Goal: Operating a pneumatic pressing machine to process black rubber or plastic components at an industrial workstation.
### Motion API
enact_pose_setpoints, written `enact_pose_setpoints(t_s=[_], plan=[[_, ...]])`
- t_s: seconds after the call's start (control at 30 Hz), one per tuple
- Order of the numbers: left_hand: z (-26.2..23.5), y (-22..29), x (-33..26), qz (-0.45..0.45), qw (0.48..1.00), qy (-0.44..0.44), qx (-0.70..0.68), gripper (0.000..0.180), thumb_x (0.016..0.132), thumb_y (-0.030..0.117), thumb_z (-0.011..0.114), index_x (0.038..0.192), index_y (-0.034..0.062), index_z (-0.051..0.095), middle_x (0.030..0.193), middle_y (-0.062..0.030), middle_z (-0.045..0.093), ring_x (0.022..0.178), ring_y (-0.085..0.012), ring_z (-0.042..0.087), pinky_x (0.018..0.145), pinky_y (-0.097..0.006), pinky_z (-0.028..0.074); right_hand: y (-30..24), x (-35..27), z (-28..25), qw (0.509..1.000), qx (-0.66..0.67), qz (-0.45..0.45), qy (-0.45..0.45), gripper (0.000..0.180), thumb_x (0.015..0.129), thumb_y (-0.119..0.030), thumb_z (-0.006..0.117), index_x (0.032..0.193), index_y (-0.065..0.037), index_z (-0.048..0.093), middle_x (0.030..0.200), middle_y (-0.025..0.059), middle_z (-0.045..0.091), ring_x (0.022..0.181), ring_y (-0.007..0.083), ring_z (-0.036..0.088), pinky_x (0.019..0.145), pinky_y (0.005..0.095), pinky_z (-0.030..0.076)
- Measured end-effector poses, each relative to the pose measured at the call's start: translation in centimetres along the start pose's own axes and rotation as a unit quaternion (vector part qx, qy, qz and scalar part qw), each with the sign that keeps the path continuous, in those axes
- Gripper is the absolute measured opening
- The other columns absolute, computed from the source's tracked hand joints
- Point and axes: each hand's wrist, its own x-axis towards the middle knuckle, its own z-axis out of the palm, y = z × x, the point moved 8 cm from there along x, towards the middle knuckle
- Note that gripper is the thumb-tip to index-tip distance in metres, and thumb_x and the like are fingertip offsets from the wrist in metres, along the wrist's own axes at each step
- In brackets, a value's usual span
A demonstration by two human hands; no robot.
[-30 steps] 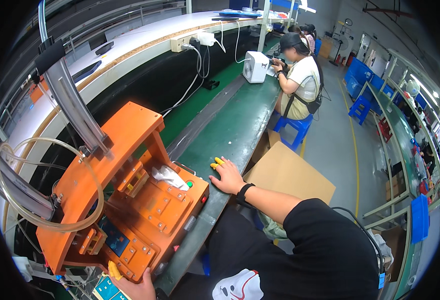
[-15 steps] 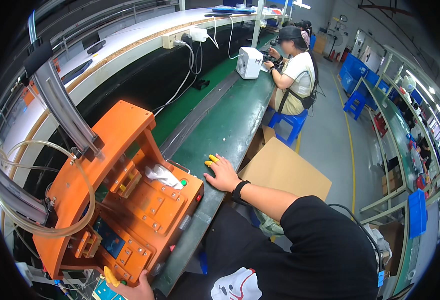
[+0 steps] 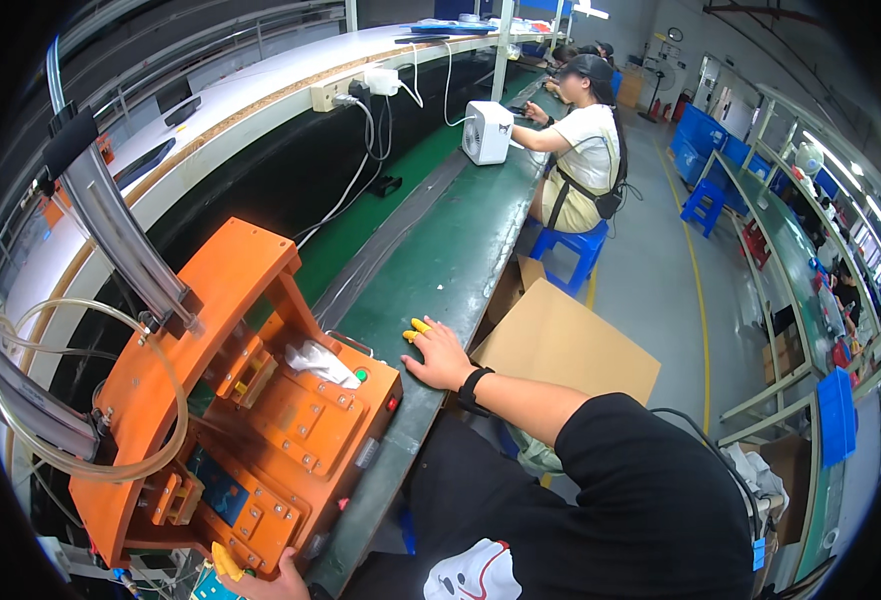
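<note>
My right hand (image 3: 438, 358) lies flat on the green bench (image 3: 400, 300), its fingers stretched out and two of them in yellow finger cots. Left of it stands an orange pneumatic press (image 3: 305, 420) with clear air tubing and metal cylinders. A dark blue flat panel (image 3: 222, 497) sits in the press's nearer fixture. My left hand (image 3: 265, 583) is at the near corner of the press, thumb and yellow-capped fingers apart. Beside that hand, a teal board (image 3: 210, 588) shows partly at the lower edge. Most of the left palm is cut off.
A crumpled white bag (image 3: 320, 364) lies on the press beside a green button (image 3: 361, 376). An open cardboard box (image 3: 570, 345) stands right of the bench. Farther along are a white fan (image 3: 486, 132) and a seated co-worker (image 3: 585, 150) on a blue stool (image 3: 570, 250).
The view has shifted slightly. My hands keep about the same places at the bench and press. The co-worker has an arm stretched farther forward over the bench.
</note>
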Motion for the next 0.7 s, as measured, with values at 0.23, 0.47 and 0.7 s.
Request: enact_pose_setpoints(t_s=[0.23, 0.47, 0.7], plan=[[-0.18, 0.41, -0.02, 0.013, 1.000, 0.007, 0.001, 0.094, 0.079, 0.064, 0.079, 0.133, -0.0092, 0.055, 0.126, -0.0282, 0.062, 0.114, -0.0462, 0.060, 0.103, -0.052, 0.048, 0.14, -0.01, 0.12, 1.000, 0.005, -0.003, 0.003, 0.052, 0.096, -0.041, 0.062, 0.132, -0.004, 0.063, 0.145, 0.0242, 0.055, 0.145, 0.0432, 0.040, 0.121, 0.0538, 0.029], [0.29, 0.21, -0.56, 0.030, 0.999, 0.019, -0.017, 0.090, 0.082, 0.060, 0.079, 0.133, -0.0090, 0.055, 0.128, -0.0287, 0.062, 0.116, -0.0462, 0.060, 0.103, -0.052, 0.048, 0.04, -0.18, -0.04, 1.000, 0.003, 0.002, -0.007, 0.052, 0.095, -0.041, 0.061, 0.131, -0.004, 0.063, 0.142, 0.0258, 0.056, 0.145, 0.0432, 0.040, 0.122, 0.0529, 0.028], [-0.02, 0.56, -0.25, -0.004, 1.000, 0.004, -0.004, 0.087, 0.085, 0.065, 0.074, 0.131, -0.0079, 0.059, 0.126, -0.0274, 0.064, 0.117, -0.0459, 0.060, 0.106, -0.053, 0.045, 0.16, -0.27, -0.13, 1.000, 0.016, -0.002, 0.006, 0.052, 0.096, -0.041, 0.060, 0.131, -0.003, 0.063, 0.143, 0.0253, 0.056, 0.145, 0.0428, 0.040, 0.122, 0.0522, 0.027]])
